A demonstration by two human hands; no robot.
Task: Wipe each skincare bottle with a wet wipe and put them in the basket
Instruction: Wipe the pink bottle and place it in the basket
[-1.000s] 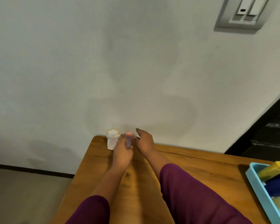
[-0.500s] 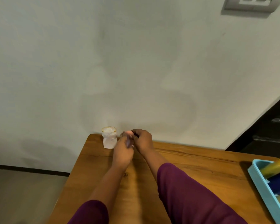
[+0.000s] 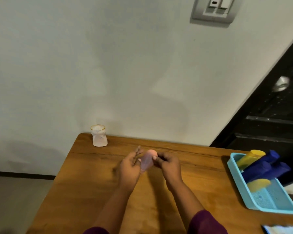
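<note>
A small pale pink bottle (image 3: 147, 160) is held between both hands above the middle of the wooden table (image 3: 85, 179). My left hand (image 3: 130, 168) grips its lower body, thumb on the front. My right hand (image 3: 167, 163) pinches it near the rounded pink cap. Any wipe between the fingers is too blurred to make out. A frosted white jar (image 3: 99, 136) with a gold rim stands at the table's far left corner. The turquoise basket (image 3: 238, 183) at the right edge holds yellow (image 3: 249, 157) and dark blue bottles (image 3: 262, 166).
The wall rises right behind the table, with a switch plate (image 3: 214, 9) high up. A dark door (image 3: 269, 119) with a metal knob stands at the right. A flat blue packet (image 3: 277, 229) lies at the table's near right corner.
Both hands have drawn back from the far edge beside the jar toward the table's middle, bringing the pink bottle along. The view has shifted so more of the basket shows.
</note>
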